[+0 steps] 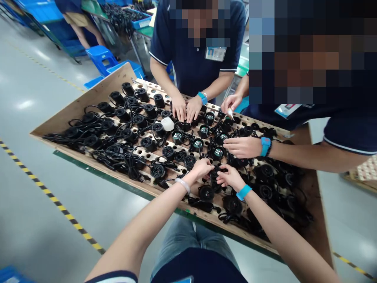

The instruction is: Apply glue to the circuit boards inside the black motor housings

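My left hand [202,169] and my right hand [231,177] face each other over the near middle of a wooden tray [59,110]. Their fingers are closed at the two sides of a small black round housing [214,173], partly covered by my fingers. Just beyond my hands stands an open black housing with a green circuit board [218,152]. Others like it sit farther back. In front of me lies a black round unit [206,193] with black cable beside it. A white round piece [167,124] rests near the tray's middle.
Many black cylindrical units [157,170] with coiled cables fill the tray. A co-worker's two hands [186,108] work at the far edge. Another co-worker's hand [243,147] reaches in from the right, close to mine; the other holds a small white-tipped thing [230,114]. A blue stool [101,59] stands behind.
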`<act>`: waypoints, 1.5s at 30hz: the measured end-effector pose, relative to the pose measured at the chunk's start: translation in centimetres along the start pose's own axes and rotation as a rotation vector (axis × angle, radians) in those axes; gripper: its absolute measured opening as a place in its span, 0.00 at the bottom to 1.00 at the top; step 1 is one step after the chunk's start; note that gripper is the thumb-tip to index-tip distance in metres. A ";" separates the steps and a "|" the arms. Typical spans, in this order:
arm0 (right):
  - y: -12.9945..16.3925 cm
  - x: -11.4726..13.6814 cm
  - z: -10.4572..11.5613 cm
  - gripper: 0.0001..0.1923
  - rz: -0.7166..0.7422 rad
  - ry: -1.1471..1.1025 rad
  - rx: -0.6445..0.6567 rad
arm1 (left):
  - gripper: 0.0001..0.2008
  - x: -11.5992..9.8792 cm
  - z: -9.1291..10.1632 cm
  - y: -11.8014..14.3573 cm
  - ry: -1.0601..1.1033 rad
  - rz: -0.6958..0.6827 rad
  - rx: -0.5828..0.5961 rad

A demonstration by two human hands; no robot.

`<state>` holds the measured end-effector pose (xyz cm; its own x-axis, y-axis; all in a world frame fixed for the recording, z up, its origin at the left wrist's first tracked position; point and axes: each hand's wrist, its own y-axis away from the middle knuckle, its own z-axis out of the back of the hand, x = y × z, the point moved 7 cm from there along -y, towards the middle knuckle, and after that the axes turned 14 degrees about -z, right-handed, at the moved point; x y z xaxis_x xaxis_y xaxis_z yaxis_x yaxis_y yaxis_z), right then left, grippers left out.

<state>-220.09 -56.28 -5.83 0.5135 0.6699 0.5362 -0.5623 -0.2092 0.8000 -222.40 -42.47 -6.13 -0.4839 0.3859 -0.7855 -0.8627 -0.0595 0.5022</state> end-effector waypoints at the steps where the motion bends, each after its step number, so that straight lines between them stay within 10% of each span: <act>1: 0.0 0.0 -0.4 0.13 -0.033 -0.027 0.014 | 0.07 0.0 0.0 -0.2 -0.018 0.008 0.028; 13: -0.6 0.1 -1.1 0.11 -0.183 -0.145 0.049 | 0.08 -0.5 -0.1 -1.5 -0.090 0.020 0.191; 45: -2.8 2.1 -1.0 0.06 -0.298 0.002 0.194 | 0.03 0.1 -1.0 -0.7 0.276 0.135 0.106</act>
<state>-218.07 -53.52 -7.21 0.6351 0.7232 0.2713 -0.2542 -0.1360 0.9575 -221.94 -43.31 -6.90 -0.6268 0.1161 -0.7705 -0.7751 0.0087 0.6318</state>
